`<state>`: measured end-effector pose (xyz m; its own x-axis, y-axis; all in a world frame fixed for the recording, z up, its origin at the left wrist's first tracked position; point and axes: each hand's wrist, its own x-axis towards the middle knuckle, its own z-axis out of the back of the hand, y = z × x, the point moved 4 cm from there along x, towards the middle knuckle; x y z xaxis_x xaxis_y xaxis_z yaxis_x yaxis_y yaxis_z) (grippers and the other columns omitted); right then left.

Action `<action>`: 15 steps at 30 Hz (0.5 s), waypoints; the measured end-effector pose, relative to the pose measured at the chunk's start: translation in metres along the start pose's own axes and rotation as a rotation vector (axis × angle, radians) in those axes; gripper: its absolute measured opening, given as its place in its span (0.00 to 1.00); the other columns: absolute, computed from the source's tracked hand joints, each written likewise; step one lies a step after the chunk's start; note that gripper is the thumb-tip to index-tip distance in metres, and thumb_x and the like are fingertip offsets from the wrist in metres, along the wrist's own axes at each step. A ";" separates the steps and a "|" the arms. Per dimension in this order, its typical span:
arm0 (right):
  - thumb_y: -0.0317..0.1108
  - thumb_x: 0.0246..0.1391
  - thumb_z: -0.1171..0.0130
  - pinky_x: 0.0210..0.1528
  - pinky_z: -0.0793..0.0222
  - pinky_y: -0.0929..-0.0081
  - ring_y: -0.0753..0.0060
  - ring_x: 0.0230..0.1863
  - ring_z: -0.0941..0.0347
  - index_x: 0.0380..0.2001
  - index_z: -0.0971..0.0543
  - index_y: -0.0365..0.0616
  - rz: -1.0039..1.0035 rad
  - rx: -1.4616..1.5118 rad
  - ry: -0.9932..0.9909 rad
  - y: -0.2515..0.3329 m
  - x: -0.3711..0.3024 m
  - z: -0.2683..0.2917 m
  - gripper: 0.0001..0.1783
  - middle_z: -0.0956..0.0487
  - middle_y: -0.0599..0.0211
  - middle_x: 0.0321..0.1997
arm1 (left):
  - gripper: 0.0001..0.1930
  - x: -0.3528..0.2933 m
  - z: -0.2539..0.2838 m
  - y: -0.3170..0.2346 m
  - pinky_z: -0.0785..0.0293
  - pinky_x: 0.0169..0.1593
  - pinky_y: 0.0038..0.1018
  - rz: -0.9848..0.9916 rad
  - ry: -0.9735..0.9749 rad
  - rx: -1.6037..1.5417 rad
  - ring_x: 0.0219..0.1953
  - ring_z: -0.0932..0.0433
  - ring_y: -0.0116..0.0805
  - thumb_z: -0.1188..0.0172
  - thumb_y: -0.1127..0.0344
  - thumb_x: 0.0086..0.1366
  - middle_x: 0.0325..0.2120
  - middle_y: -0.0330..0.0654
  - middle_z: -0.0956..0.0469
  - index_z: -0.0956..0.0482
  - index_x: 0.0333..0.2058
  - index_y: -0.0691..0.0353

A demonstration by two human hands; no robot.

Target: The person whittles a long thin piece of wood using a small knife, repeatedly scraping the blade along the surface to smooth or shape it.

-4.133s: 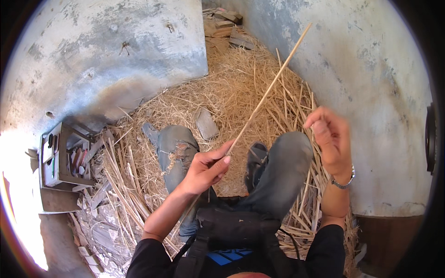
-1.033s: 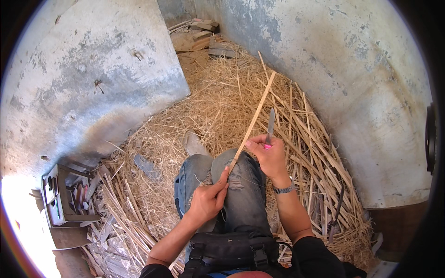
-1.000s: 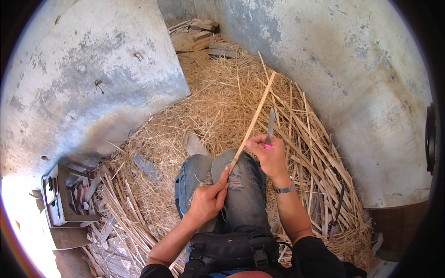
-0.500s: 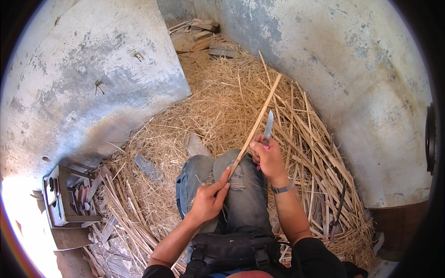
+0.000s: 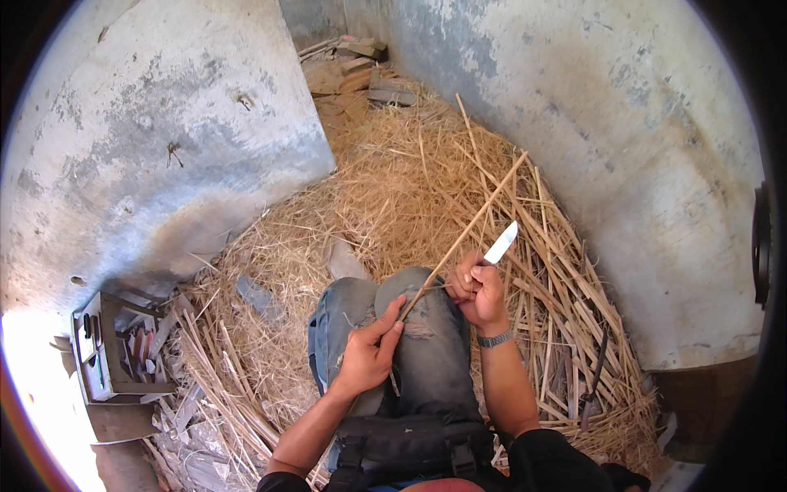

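My left hand [image 5: 371, 345] pinches the near end of a long, thin wooden strip [image 5: 474, 224] between thumb and fingers. The strip slants up and to the right, away from me, across my knee. My right hand [image 5: 478, 293], with a metal-banded watch on its wrist, is closed around the handle of a knife [image 5: 502, 243]. The handle is mostly hidden in the fist, and the bright blade points up and to the right, just right of the strip. The right fist sits beside the strip, by my right knee. Both hands are over my worn jeans [image 5: 434, 369].
Pale shavings [image 5: 385, 180] cover the floor. Many loose wooden strips [image 5: 566, 303] lie in a pile on the right. An open box [image 5: 123, 385] holding small items stands at the left. Rough walls [image 5: 615, 107] rise on both sides, with wooden blocks [image 5: 358, 66] at the far end.
The strip has swung to the right at its far end and now looks narrower. My right hand has turned and moved slightly right and nearer, tilting the blade rightward. My left hand stays about in place.
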<state>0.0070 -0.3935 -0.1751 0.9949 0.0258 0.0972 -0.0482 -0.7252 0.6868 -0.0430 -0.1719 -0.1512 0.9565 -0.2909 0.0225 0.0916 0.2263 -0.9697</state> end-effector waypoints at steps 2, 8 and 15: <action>0.37 0.59 0.50 0.21 0.53 0.76 0.82 0.14 0.51 0.25 0.32 0.47 -0.018 0.027 0.041 0.007 0.000 -0.001 0.10 0.45 0.80 0.14 | 0.22 0.001 0.003 0.000 0.32 0.33 0.19 0.021 0.052 -0.013 0.27 0.32 0.15 0.45 0.71 0.77 0.24 0.30 0.27 0.26 0.67 0.61; 0.31 0.64 0.51 0.17 0.55 0.79 0.85 0.14 0.52 0.23 0.37 0.54 0.371 0.645 -0.023 0.092 0.002 0.051 0.14 0.44 0.81 0.15 | 0.22 0.001 0.007 0.007 0.28 0.39 0.19 -0.063 0.026 0.039 0.30 0.28 0.17 0.43 0.72 0.75 0.28 0.42 0.21 0.25 0.66 0.63; 0.35 0.71 0.49 0.20 0.54 0.82 0.87 0.17 0.52 0.24 0.34 0.52 0.637 0.030 -0.507 0.217 -0.047 0.118 0.16 0.44 0.82 0.17 | 0.25 -0.011 0.016 0.003 0.31 0.32 0.19 -0.001 0.143 -0.007 0.26 0.28 0.16 0.48 0.72 0.77 0.24 0.33 0.22 0.32 0.71 0.62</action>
<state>-0.0395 -0.6332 -0.1158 0.6967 -0.7073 0.1197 -0.6231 -0.5138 0.5897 -0.0488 -0.1535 -0.1506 0.9069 -0.4211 -0.0108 0.0902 0.2191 -0.9715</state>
